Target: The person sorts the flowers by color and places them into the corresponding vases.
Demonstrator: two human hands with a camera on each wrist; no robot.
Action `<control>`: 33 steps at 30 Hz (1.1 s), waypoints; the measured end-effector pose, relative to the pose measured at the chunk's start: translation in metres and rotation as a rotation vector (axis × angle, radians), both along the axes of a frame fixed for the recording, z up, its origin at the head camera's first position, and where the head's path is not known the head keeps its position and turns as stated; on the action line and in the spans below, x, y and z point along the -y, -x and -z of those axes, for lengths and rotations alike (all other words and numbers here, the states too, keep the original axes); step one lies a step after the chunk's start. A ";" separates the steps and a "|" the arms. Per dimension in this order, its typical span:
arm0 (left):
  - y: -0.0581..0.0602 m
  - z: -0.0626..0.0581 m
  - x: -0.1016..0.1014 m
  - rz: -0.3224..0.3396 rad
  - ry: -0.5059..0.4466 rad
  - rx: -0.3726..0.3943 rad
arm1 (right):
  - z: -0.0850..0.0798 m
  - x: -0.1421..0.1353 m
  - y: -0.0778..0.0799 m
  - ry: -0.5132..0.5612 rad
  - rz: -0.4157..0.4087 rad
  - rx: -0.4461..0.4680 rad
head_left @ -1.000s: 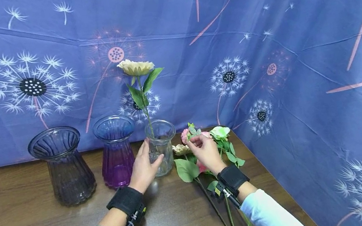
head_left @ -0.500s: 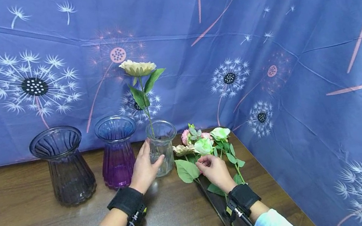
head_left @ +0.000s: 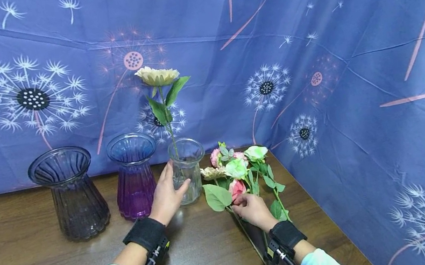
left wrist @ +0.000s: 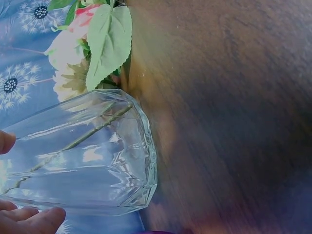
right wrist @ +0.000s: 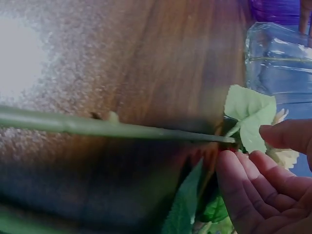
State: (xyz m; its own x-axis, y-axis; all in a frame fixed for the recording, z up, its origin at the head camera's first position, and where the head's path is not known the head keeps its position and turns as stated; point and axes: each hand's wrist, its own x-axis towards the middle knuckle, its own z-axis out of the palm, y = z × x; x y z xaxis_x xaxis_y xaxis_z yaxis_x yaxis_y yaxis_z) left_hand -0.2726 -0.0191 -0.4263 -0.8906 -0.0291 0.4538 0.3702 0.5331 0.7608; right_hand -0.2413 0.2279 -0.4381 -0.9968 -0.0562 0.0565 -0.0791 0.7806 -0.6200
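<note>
My left hand [head_left: 167, 196] holds the clear glass vase [head_left: 192, 186], thumb on the near side and fingers round the left. A cream flower [head_left: 158, 76] with green leaves stands upright in this vase; its stem [left wrist: 80, 140] slants through the glass in the left wrist view. My right hand [head_left: 254, 211] is over the bunch of lying flowers, fingertips just below a pink rose [head_left: 237, 188] and beside a broad green leaf [head_left: 217, 197]. In the right wrist view a green stem [right wrist: 126, 128] runs toward the gap between thumb and fingers, which are apart.
To the left stand a purple-blue glass vase [head_left: 136, 191] and a dark grey one [head_left: 80, 205]. Green-white roses [head_left: 237, 168], a cream flower [head_left: 212, 173] and pink blooms [head_left: 215, 158] lie at the back right of the wooden table [head_left: 200, 257]. A blue patterned cloth [head_left: 207, 81] hangs behind.
My right hand has moved down from the flower heads toward the stems, uncovering a green-white rose and then the pink rose. My left hand has stayed at the clear vase.
</note>
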 end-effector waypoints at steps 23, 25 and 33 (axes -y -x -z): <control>-0.002 0.000 -0.001 -0.001 0.012 0.035 | 0.014 0.004 0.005 -0.171 0.014 0.062; -0.002 -0.001 -0.001 -0.001 0.008 0.045 | 0.013 0.005 0.005 -0.188 0.010 0.049; -0.001 0.001 -0.001 -0.015 0.017 0.039 | 0.012 0.010 0.004 -0.197 -0.013 0.045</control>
State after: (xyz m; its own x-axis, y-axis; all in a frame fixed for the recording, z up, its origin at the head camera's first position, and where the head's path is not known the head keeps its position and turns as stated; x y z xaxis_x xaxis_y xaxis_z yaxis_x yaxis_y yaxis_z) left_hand -0.2716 -0.0180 -0.4276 -0.9072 -0.0352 0.4193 0.3323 0.5512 0.7653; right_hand -0.2457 0.2183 -0.4497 -0.9972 -0.0747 -0.0013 -0.0657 0.8864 -0.4583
